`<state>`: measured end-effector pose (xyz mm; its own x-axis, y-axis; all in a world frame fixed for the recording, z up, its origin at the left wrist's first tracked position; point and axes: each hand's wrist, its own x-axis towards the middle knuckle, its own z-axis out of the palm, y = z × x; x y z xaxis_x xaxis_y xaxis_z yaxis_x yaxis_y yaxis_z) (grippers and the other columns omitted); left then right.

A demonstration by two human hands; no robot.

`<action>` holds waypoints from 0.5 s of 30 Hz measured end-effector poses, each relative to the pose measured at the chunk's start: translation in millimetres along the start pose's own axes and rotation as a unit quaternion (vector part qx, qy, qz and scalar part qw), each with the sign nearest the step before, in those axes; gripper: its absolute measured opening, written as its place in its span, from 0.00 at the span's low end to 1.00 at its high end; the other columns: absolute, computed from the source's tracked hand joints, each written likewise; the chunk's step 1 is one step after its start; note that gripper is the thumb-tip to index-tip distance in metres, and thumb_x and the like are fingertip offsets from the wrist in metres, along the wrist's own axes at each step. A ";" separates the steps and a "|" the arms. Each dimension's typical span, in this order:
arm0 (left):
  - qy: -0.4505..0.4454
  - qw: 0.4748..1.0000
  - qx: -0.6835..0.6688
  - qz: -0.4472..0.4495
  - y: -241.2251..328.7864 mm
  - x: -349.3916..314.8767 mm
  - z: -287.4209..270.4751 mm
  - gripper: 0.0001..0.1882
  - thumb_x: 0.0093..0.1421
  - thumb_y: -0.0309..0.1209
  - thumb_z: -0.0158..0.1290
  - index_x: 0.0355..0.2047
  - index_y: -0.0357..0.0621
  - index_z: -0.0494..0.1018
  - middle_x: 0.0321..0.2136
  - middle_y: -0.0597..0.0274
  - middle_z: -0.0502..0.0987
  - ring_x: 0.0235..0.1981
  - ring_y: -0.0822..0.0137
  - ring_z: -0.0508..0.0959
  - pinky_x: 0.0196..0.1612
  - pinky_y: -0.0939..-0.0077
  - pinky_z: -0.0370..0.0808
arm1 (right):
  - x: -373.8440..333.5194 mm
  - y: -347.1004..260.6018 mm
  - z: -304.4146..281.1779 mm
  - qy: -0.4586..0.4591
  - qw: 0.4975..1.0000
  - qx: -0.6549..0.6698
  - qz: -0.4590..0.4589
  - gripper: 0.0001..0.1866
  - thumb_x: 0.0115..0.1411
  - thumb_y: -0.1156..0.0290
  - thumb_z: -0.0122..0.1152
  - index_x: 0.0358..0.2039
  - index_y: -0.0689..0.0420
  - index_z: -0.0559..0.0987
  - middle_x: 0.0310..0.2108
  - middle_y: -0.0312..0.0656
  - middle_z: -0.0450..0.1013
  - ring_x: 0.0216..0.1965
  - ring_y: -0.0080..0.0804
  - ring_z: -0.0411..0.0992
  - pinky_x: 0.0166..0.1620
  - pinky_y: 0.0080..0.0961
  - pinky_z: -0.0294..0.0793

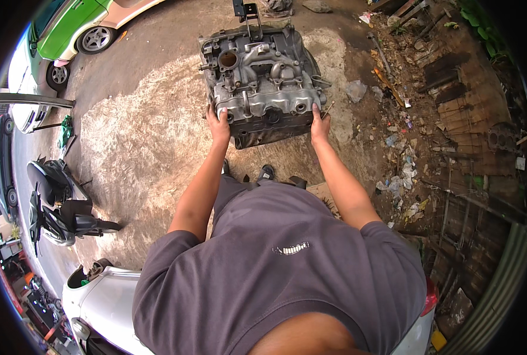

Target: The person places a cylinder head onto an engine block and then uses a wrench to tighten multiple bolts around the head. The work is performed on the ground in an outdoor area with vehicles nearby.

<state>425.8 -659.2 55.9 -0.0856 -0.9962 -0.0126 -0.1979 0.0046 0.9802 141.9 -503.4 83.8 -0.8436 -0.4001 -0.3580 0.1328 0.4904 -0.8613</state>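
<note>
A grey metal car engine (269,104) fills the far middle, directly in front of me. Its top carries cast pipes and a round opening at the left. My left hand (218,125) grips the near left corner, thumb up against the metal and fingers partly hidden along the side. At the near right corner, my right hand (319,125) holds the engine in the same way. Both arms are stretched out. A black metal bracket (249,12) stands at the engine's far edge; how it joins the engine is hard to make out.
Rubbish and scrap wood (447,118) lie along the right side. A motorbike (56,201) is parked at the left, with a green and cream car (74,29) beyond it. Close behind me is a silver car (104,302). Stained concrete ground (139,148) spreads to the left.
</note>
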 end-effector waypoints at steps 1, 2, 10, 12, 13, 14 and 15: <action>-0.005 1.000 0.001 0.010 -1.9 1.3 -0.2 0.34 0.64 0.44 0.51 0.64 0.35 0.59 0.64 0.41 0.57 0.65 0.46 0.57 0.67 0.59 0.53 | -4.9 -2.1 -1.1 0.004 1.000 0.003 0.004 0.51 0.55 0.35 0.60 0.56 0.76 0.65 0.57 0.66 0.65 0.60 0.58 0.64 0.61 0.45 0.62; -0.008 1.000 0.005 0.009 -3.4 1.9 -1.0 0.33 0.64 0.43 0.51 0.63 0.35 0.60 0.63 0.42 0.59 0.65 0.46 0.58 0.67 0.59 0.54 | -10.2 -4.1 -2.3 0.007 1.000 0.005 0.007 0.51 0.55 0.35 0.60 0.56 0.76 0.66 0.57 0.66 0.65 0.60 0.58 0.64 0.61 0.45 0.62; -0.037 0.999 -0.015 0.019 -7.5 -9.7 -5.9 0.33 0.65 0.39 0.49 0.65 0.35 0.56 0.64 0.43 0.58 0.67 0.48 0.57 0.68 0.61 0.51 | -32.5 -2.2 0.2 0.063 0.998 -0.004 0.016 0.48 0.56 0.35 0.60 0.53 0.74 0.68 0.53 0.63 0.68 0.56 0.55 0.67 0.58 0.45 0.64; -0.025 0.999 -0.004 0.023 -4.3 -10.8 -4.0 0.32 0.65 0.38 0.49 0.66 0.35 0.56 0.64 0.43 0.59 0.66 0.50 0.58 0.68 0.63 0.52 | -27.7 -8.3 -3.5 0.046 0.997 -0.052 0.035 0.46 0.57 0.36 0.60 0.52 0.73 0.69 0.52 0.62 0.69 0.55 0.54 0.68 0.57 0.45 0.65; -0.018 1.000 0.002 0.026 -1.7 -10.6 -2.9 0.32 0.65 0.37 0.49 0.66 0.35 0.56 0.64 0.43 0.59 0.66 0.50 0.58 0.68 0.63 0.52 | -26.9 -11.9 -2.9 0.051 0.997 -0.052 0.037 0.45 0.57 0.36 0.60 0.52 0.72 0.69 0.52 0.61 0.69 0.54 0.54 0.69 0.56 0.45 0.65; -0.024 0.999 -0.019 0.016 1.3 -10.8 -2.5 0.32 0.65 0.37 0.49 0.66 0.35 0.56 0.64 0.44 0.59 0.66 0.51 0.59 0.67 0.63 0.53 | -25.5 -16.1 -1.8 0.059 0.996 -0.051 0.035 0.45 0.57 0.37 0.60 0.53 0.72 0.69 0.52 0.60 0.70 0.54 0.53 0.69 0.56 0.44 0.65; -0.030 0.999 -0.039 0.006 4.5 -10.7 -3.4 0.32 0.65 0.36 0.49 0.66 0.36 0.56 0.63 0.44 0.60 0.65 0.51 0.59 0.67 0.64 0.54 | -25.8 -19.0 -0.9 0.066 0.996 -0.050 0.033 0.44 0.57 0.38 0.61 0.53 0.71 0.69 0.52 0.59 0.70 0.53 0.52 0.69 0.56 0.43 0.66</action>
<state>429.1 -648.7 61.2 -0.1463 -0.9892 -0.0110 -0.1196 0.0066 0.9928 160.7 -501.6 109.8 -0.8971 -0.2618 -0.3560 0.1430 0.5903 -0.7944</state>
